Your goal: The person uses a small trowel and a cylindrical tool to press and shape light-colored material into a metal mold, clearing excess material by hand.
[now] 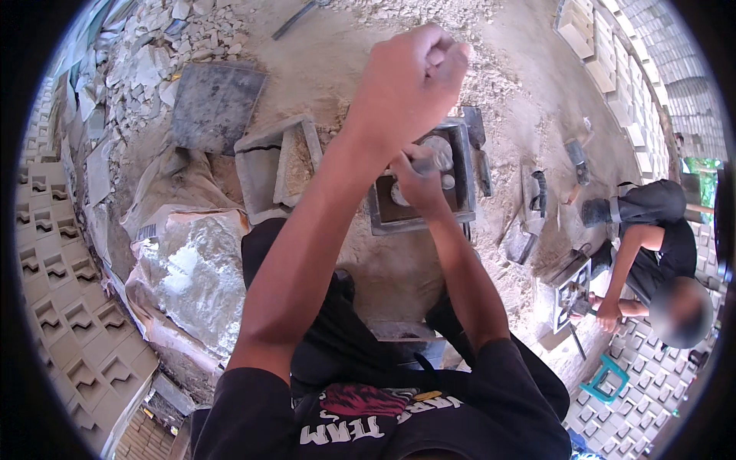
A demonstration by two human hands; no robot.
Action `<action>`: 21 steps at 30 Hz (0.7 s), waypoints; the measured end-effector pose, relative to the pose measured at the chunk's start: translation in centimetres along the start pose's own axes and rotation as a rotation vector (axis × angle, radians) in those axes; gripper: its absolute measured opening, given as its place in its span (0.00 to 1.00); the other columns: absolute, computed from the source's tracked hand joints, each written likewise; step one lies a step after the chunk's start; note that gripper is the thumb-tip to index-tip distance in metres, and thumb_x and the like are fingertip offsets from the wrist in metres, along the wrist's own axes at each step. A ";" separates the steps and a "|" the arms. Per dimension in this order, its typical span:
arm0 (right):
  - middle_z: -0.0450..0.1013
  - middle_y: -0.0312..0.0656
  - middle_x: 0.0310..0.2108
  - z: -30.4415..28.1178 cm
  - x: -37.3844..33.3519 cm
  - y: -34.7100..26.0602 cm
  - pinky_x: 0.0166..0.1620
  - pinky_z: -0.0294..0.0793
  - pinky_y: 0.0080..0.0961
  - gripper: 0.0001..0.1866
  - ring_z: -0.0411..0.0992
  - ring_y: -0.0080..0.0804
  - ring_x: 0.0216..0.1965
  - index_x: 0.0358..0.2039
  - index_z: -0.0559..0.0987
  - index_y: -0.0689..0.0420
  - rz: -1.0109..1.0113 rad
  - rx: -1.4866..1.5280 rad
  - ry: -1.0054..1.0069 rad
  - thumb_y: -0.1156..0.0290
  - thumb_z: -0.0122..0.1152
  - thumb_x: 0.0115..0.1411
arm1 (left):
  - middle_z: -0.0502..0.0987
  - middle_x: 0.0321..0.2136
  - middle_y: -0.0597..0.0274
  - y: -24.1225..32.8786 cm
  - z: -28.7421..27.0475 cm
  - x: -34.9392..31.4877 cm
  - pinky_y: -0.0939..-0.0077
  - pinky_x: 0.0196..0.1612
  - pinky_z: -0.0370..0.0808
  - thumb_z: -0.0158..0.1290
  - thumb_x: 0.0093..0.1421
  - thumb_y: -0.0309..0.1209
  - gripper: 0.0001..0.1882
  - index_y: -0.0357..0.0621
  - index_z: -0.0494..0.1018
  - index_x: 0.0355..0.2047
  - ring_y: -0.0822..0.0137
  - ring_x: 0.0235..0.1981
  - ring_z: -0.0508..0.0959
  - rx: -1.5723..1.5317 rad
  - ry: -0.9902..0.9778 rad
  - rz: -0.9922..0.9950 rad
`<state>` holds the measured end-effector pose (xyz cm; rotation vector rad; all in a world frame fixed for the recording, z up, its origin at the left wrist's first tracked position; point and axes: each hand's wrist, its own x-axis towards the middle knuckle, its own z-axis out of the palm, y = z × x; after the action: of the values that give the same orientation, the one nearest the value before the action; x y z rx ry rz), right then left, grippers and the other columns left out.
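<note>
My left hand (418, 77) is raised beyond a dark rectangular frame (464, 172), its fingers curled in. Whatever they may hold is hidden. Lower down, my right hand (422, 184) reaches over the frame with its fingers closed, partly covered by my left wrist. I cannot make out what is in them. Inside the frame, rounded grey pieces (439, 156) lie right beside my right hand. The frame rests on the dusty ground in front of my knees.
Left of me are an opened sack of white powder (203, 268), a grey box-shaped frame (264, 172) and a dark flat slab (215, 107). Rubble (146, 65) lies farther off. On the right, another person (652, 245) works at a similar frame (567, 295), near a green stool (606, 379).
</note>
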<state>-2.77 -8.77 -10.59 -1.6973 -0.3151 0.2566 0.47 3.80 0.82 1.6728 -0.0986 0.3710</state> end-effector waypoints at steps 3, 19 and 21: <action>0.59 0.26 0.15 0.5 0.2 -3.5 0.22 0.53 0.20 0.19 0.54 0.12 0.20 0.18 0.70 0.63 0.021 0.090 0.040 0.67 0.53 0.65 | 0.71 0.17 0.66 0.4 -0.5 -0.3 0.79 0.24 0.65 0.51 0.62 0.40 0.17 0.35 0.72 0.30 0.78 0.20 0.67 0.105 -0.008 0.017; 0.58 0.26 0.13 1.1 0.3 -2.7 0.20 0.48 0.20 0.21 0.53 0.11 0.18 0.14 0.66 0.59 -0.072 0.224 0.175 0.69 0.53 0.65 | 0.71 0.17 0.67 0.3 -1.0 -0.2 0.78 0.24 0.64 0.51 0.62 0.39 0.16 0.36 0.71 0.29 0.79 0.20 0.66 0.088 -0.006 -0.029; 0.60 0.25 0.14 0.2 -0.7 -5.1 0.21 0.50 0.19 0.21 0.54 0.11 0.19 0.14 0.66 0.59 -0.079 0.157 0.132 0.69 0.53 0.65 | 0.71 0.18 0.66 0.0 -1.2 -0.2 0.79 0.25 0.65 0.51 0.62 0.38 0.15 0.35 0.71 0.30 0.79 0.21 0.66 0.063 0.014 -0.001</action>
<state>-3.85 -8.11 -5.58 -1.5356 -0.2564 0.1077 0.02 4.90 0.89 1.7320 -0.0765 0.3881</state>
